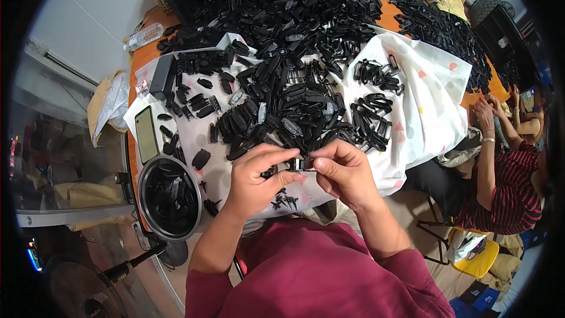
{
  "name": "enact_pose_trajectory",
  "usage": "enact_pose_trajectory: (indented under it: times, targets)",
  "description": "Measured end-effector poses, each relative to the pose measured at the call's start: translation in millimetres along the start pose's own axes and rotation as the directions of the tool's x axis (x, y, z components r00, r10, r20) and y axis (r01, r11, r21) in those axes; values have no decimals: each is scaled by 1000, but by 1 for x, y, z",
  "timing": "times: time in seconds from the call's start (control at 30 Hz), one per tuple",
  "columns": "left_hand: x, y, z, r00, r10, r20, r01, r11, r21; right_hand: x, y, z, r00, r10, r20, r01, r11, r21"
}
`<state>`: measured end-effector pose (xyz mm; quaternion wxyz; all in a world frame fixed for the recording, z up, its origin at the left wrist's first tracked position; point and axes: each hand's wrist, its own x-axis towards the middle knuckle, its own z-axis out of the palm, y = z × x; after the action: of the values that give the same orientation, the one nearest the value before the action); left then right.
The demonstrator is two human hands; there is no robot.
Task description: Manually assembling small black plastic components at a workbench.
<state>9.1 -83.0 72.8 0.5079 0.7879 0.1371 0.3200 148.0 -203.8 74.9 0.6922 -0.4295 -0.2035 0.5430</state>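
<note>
A small black plastic part with a shiny pale face [298, 164] is held up at the front of the table, between my two hands. My left hand [252, 181] pinches it from the left with thumb and forefinger. From the right, my right hand [348, 178] grips its other end between thumb and fingertips. The fingers cover much of it, so its exact kind is hidden. Just beyond lies a heap of similar black plastic parts [288, 97] on a white patterned cloth [426, 97]. Below the fingers are several tiny black pieces [285, 201].
A metal bowl [143, 203] of black parts stands at the left edge, near a phone [146, 134] and a dark box [162, 76]. Farther back lies a clear bottle [144, 37]. More parts [438, 29] spread rightward, where a co-worker in a striped shirt [509, 191] sits.
</note>
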Motion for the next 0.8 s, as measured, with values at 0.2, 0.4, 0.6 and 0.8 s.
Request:
enact_pose_trajectory:
  times: [0.2, 0.4, 0.6, 0.8]
  targets:
    - [-4, 8, -2, 993, 99, 71, -118, 927, 357, 0, -3, -6, 994, 86, -72, -94, 988, -124]
    - [-22, -8, 20, 958, -282, -48, 267, 941, -207, 0, 11, 5, 997, 46, -67, -47, 999, -16]
    - [-40, -10, 42, 821, -568, -55, 427, 674, -603, -6, 43, 3, 983, 40, -177, -67, 987, -147]
    - [-77, -36, 32, 733, -653, 192, 351, 120, -929, -14, 77, 10, 975, -103, -195, 15, 912, -410]
